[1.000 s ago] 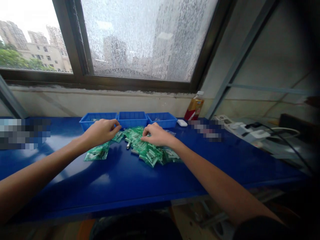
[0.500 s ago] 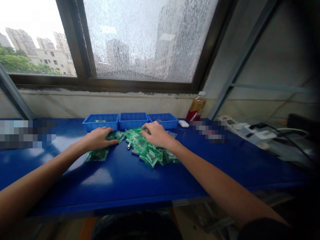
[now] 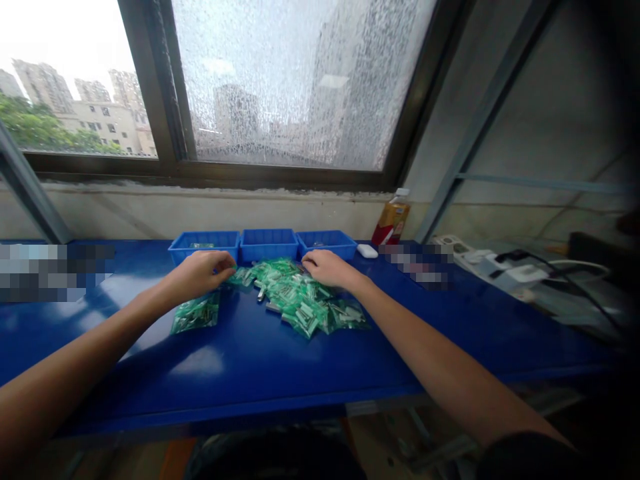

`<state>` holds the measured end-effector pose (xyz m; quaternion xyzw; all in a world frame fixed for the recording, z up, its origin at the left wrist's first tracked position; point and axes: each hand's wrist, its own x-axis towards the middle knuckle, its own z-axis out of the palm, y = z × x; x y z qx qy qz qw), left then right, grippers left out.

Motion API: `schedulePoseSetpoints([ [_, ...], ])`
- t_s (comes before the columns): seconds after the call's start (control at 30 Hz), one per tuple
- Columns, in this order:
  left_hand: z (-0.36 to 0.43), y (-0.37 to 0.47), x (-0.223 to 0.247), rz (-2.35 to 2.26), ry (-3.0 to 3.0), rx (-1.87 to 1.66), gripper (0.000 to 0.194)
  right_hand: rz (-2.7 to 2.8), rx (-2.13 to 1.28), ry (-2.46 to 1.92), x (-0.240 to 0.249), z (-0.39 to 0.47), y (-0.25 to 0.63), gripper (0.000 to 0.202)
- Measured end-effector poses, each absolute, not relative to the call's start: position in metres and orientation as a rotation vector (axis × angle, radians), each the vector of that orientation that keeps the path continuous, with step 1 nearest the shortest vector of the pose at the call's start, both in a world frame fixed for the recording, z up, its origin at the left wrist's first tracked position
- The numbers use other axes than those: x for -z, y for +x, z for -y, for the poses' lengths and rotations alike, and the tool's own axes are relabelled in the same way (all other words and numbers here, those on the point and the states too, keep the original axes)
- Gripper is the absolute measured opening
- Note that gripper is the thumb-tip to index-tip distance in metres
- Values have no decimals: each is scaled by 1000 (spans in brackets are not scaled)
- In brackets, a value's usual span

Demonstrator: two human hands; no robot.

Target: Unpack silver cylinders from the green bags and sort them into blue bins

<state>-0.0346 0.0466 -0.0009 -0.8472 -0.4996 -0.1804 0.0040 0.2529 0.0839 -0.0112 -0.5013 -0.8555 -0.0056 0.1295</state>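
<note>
A pile of small green plastic bags with silvery metal pieces inside lies mid-table. My left hand is at the pile's left side, thumb and fingers pinched on the edge of a green plastic bag. Below that hand rests a separate green bag of metal parts. My right hand reaches to the back right of the pile with its fingers bent together. What its fingertips hold, if anything, is hidden.
Behind the pile stand a left blue bin, a middle blue bin and a right blue bin. A white case and a drink bottle are to their right. Cables and a power strip lie farther right.
My left hand has closed from a spread grip into a pinch and risen slightly. My right hand has shifted right, its fingers drawing together at the back of the pile.
</note>
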Motion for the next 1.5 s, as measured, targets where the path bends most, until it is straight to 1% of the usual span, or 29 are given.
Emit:
schedulePoseSetpoints([
  [0.1,-46,-33,2,1555,-2598,644,28,2494,10,-1455,15,-85,249,27],
  [0.27,-40,-31,-6,1770,-2302,1024,28,2495,-21,-1447,15,-84,247,26],
  [0.37,-36,-28,-8,1877,-2328,1082,28,2492,-56,-1437,11,-80,244,26],
  [0.5,-34,-24,-6,1811,-2377,970,29,2458,-141,-1458,8,-75,241,25],
  [0.6,-37,-27,-2,1798,-2448,711,32,2405,-213,-1491,9,-74,240,27],
  [0.7,-40,-31,2,1895,-2451,391,38,2362,-268,-1505,12,-74,239,30],
  [0.8,-41,-33,4,1949,-2425,203,40,2336,-299,-1496,15,-74,237,29],
  [0.9,-40,-31,5,1924,-2441,180,39,2319,-321,-1484,13,-74,235,26],
  [1.0,-39,-29,6,1881,-2474,220,39,2310,-340,-1467,1,-75,241,21],
  [1.13,-38,-27,6,1837,-2503,256,40,2210,-236,-1474,-26,-75,262,27],
  [1.2,-37,-26,6,1821,-2512,252,41,2279,-206,-1507,-35,-73,271,26],
  [1.27,-37,-24,7,1807,-2519,239,41,2460,-276,-1537,-38,-70,276,27],
  [1.37,-37,-24,9,1796,-2534,228,40,2701,-471,-1533,-36,-65,277,33],
  [1.5,-39,-25,14,1773,-2552,248,42,2697,-541,-1557,-31,-65,276,40],
])
